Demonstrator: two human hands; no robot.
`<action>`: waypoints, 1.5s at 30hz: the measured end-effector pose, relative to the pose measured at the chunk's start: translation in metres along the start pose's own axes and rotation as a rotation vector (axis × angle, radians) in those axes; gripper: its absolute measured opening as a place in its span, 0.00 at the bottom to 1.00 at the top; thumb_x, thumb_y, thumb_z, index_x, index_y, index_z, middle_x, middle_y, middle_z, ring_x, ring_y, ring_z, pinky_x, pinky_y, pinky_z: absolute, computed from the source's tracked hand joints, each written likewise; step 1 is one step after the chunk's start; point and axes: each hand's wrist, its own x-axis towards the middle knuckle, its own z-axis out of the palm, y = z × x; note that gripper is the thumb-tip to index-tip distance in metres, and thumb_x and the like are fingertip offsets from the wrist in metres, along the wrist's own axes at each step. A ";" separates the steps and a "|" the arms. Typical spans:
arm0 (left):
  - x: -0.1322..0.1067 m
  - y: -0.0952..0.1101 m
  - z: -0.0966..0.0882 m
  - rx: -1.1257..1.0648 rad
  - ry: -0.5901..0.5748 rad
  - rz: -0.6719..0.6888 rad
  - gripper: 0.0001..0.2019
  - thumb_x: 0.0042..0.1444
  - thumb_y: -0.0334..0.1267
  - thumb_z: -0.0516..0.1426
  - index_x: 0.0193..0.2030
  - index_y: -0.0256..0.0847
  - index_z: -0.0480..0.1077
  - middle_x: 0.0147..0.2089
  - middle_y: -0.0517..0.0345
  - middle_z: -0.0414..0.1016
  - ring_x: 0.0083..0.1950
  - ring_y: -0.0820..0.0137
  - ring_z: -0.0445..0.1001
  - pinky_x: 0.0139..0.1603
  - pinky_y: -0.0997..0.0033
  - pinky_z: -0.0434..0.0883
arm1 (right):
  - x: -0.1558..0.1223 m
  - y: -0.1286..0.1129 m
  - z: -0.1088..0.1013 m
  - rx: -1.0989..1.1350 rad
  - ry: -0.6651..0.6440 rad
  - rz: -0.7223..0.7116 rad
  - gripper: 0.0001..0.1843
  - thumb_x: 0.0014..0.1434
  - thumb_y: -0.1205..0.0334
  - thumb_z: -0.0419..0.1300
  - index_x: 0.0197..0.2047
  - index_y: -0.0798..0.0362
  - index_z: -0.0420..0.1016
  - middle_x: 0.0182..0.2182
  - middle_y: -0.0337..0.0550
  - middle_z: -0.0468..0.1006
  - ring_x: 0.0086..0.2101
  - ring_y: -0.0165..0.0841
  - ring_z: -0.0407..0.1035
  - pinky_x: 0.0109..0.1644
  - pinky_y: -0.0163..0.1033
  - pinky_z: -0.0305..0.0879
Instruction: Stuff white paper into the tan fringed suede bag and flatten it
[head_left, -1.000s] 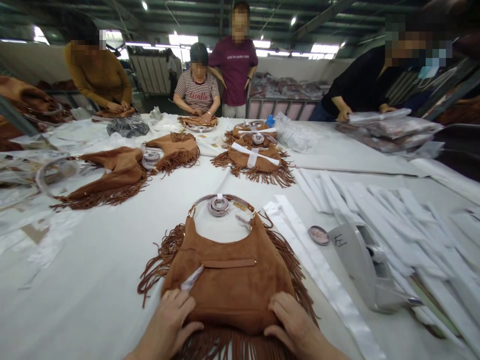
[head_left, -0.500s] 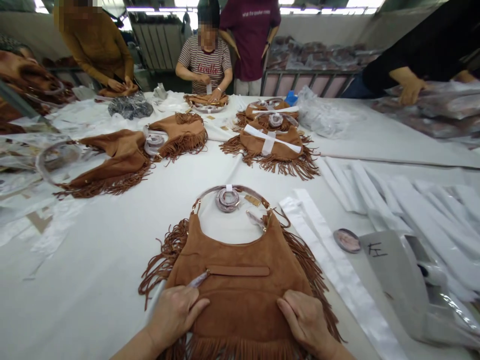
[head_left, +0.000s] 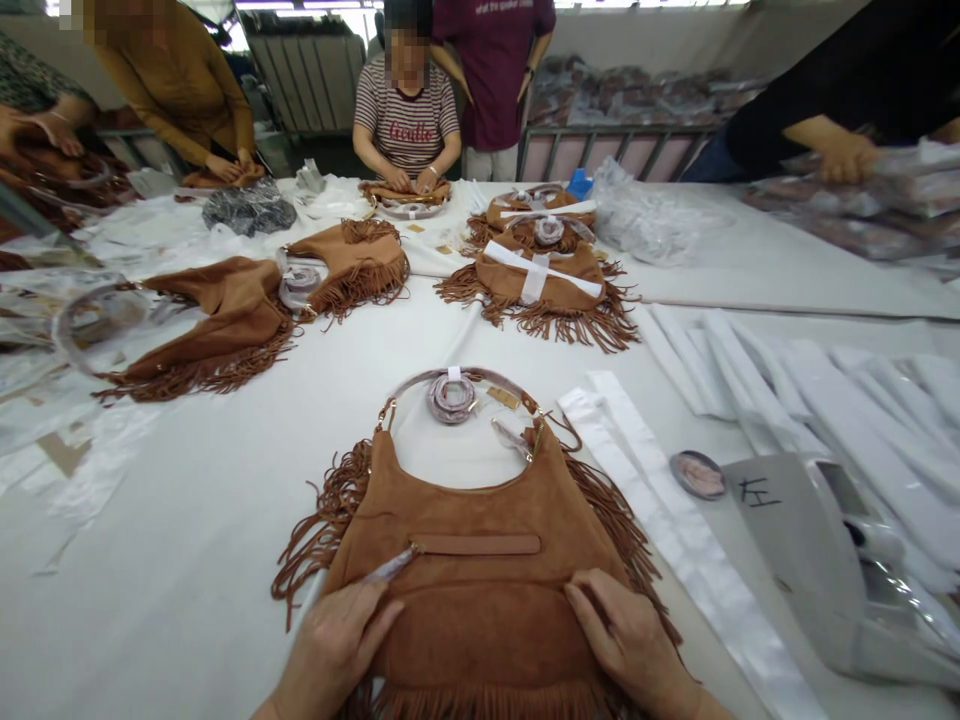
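A brown suede fringed handbag point(head_left: 472, 510) lies flat in front of me, its handle pointing away. Near its lower left side, my left hand point(head_left: 337, 635) is closed on the suede, thumb on top. My right hand point(head_left: 630, 635) pinches the lower right side in the same way. Between the hands a crease runs across the bag, below a zipped pocket point(head_left: 476, 544). The wrapped zip pull point(head_left: 391, 566) hangs close to my left fingers. Inside the handle loop sit a coiled wrapped strap point(head_left: 451, 400) and a small tan tag point(head_left: 503, 398).
White strips point(head_left: 667, 530) lie right of the bag, beside a round dish point(head_left: 699, 475) and a grey tape dispenser point(head_left: 795, 570). More fringed bags point(head_left: 544, 280) lie farther off, some at left point(head_left: 217, 320). Several people work around the table point(head_left: 195, 520).
Both hands have shifted slightly up the bag, and a crease now shows between them. The view has moved a little. Across the table, a person's hands have come together on another bag.
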 end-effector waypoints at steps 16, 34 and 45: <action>0.058 0.037 -0.021 -0.140 -0.541 0.657 0.29 0.60 0.32 0.47 0.67 0.50 0.45 0.68 0.60 0.55 0.67 0.65 0.53 0.66 0.55 0.53 | 0.007 -0.010 0.005 -0.382 -0.100 -0.187 0.19 0.55 0.77 0.50 0.48 0.51 0.67 0.34 0.44 0.71 0.35 0.34 0.64 0.34 0.36 0.62; 0.055 0.014 -0.016 -0.149 -0.587 0.682 0.35 0.58 0.43 0.53 0.68 0.47 0.40 0.67 0.59 0.57 0.66 0.65 0.55 0.66 0.59 0.53 | 0.030 -0.017 -0.024 -0.290 -0.395 -0.398 0.28 0.62 0.55 0.49 0.64 0.46 0.51 0.65 0.47 0.54 0.63 0.40 0.44 0.65 0.57 0.40; 0.054 0.016 -0.021 -0.097 -0.406 0.745 0.29 0.57 0.40 0.53 0.65 0.54 0.50 0.66 0.62 0.60 0.64 0.64 0.59 0.64 0.62 0.57 | 0.022 -0.023 -0.021 -0.232 -0.269 -0.356 0.26 0.61 0.56 0.50 0.61 0.51 0.58 0.61 0.49 0.62 0.61 0.40 0.51 0.63 0.55 0.49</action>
